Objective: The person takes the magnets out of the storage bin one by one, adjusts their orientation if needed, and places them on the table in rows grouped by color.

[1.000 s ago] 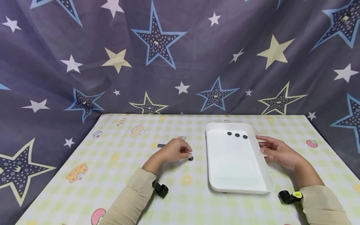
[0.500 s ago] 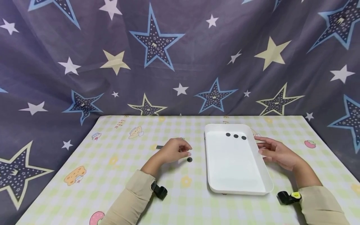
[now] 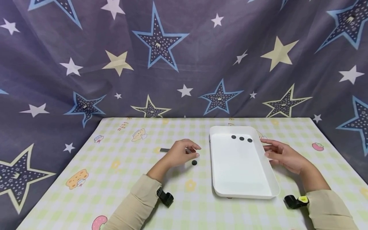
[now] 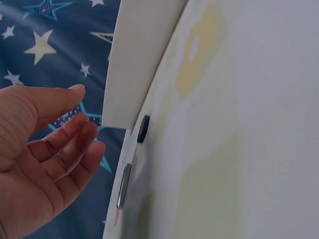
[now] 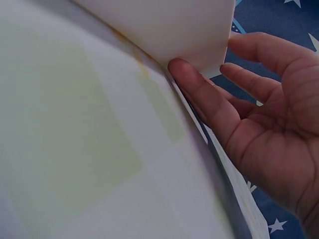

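In the head view a white rectangular tray stands right of the middle of the table. Three small black discs lie in a row near its far end. Another black disc is on the tablecloth, left of the tray. Just above it hovers my left hand, thumb and fingers apart, holding nothing; the left wrist view shows a gap between that hand and the disc. My right hand rests its fingertips on the tray's right wall, seen closer in the right wrist view as the tray wall.
A thin dark flat strip lies behind my left hand, partly hidden by it. The table has a green checked cloth with printed figures. A dark star-patterned curtain hangs along the far edge.
My left thumb and fingers have come away from the loose disc and spread, rising slightly. The disc stays on the cloth. My right hand and the tray show no real movement.
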`<state>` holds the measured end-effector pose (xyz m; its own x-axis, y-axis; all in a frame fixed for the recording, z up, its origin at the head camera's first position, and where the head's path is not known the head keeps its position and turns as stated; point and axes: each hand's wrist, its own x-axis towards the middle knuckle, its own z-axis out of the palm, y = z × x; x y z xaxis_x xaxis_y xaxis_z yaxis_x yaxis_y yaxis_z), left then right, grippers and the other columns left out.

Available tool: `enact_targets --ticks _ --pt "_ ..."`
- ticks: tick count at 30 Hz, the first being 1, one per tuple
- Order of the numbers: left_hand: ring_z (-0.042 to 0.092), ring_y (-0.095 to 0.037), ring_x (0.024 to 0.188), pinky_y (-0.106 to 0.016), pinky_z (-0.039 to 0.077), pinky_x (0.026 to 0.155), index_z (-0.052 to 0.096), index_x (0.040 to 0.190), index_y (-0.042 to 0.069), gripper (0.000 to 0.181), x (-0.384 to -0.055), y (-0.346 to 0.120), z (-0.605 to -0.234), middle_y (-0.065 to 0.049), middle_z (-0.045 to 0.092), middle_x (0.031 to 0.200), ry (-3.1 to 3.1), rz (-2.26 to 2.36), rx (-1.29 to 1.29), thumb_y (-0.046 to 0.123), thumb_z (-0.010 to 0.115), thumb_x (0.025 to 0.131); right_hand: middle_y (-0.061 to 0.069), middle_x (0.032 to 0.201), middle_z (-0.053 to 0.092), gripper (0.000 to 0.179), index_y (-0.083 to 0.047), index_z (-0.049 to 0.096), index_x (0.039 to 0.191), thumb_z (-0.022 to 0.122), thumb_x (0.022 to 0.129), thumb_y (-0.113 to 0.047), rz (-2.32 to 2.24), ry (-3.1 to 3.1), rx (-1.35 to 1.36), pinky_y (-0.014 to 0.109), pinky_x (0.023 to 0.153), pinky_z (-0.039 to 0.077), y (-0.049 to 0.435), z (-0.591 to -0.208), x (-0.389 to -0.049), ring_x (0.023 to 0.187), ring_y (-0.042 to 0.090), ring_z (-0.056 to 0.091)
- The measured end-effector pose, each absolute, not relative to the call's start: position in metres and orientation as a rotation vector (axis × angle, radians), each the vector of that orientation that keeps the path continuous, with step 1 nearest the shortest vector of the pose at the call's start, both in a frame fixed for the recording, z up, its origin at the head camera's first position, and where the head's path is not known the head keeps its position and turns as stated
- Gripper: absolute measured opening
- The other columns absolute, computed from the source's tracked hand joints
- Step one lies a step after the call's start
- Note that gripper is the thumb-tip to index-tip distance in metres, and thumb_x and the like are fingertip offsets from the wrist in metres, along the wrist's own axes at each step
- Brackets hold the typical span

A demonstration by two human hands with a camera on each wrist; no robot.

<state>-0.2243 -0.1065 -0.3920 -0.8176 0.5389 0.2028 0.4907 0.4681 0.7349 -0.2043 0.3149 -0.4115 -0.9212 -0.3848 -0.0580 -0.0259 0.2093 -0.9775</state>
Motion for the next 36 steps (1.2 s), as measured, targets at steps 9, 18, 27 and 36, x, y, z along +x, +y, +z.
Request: enact_targets --ticks 9,18,27,36 --pt "0.065 -0.015 0.093 -0.023 0.054 0.076 0.071 0.111 0.004 0.024 -0.219 -0.094 -0.384 -0.003 0.067 0.11 2.649 1.299 0.966 0.01 0.074 0.088 0.025 0.136 0.039 0.056 -0.009 0.032 0.152 0.054 0.101 -0.008 -1.772 2.199 -0.393 0.032 0.081 0.056 0.317 -0.411 -0.202 0.106 0.008 0.058" --pt "0.064 -0.013 0.095 -0.024 0.054 0.077 0.071 0.112 0.008 0.024 -0.217 -0.082 -0.375 -0.001 0.066 0.113 2.618 1.318 0.965 0.013 0.074 0.088 0.035 0.141 0.031 0.058 -0.006 0.029 0.153 0.054 0.101 -0.01 -1.764 2.202 -0.386 0.032 0.082 0.056 0.316 -0.41 -0.202 0.107 0.006 0.057" --pt "0.064 -0.007 0.091 -0.028 0.049 0.086 0.073 0.109 0.013 0.023 -0.222 -0.066 -0.367 0.002 0.067 0.11 2.63 1.336 0.99 0.015 0.076 0.086 0.027 0.137 0.037 0.057 -0.006 0.03 0.153 0.054 0.1 -0.008 -1.77 2.196 -0.386 0.032 0.081 0.056 0.315 -0.411 -0.203 0.106 0.008 0.058" --pt "0.065 -0.01 0.092 -0.021 0.053 0.075 0.073 0.109 0.011 0.024 -0.229 -0.048 -0.357 -0.003 0.068 0.11 2.584 1.317 1.015 0.013 0.077 0.086 0.035 0.142 0.028 0.058 -0.006 0.028 0.153 0.054 0.101 -0.009 -1.776 2.187 -0.379 0.032 0.083 0.055 0.314 -0.41 -0.202 0.108 0.004 0.056"
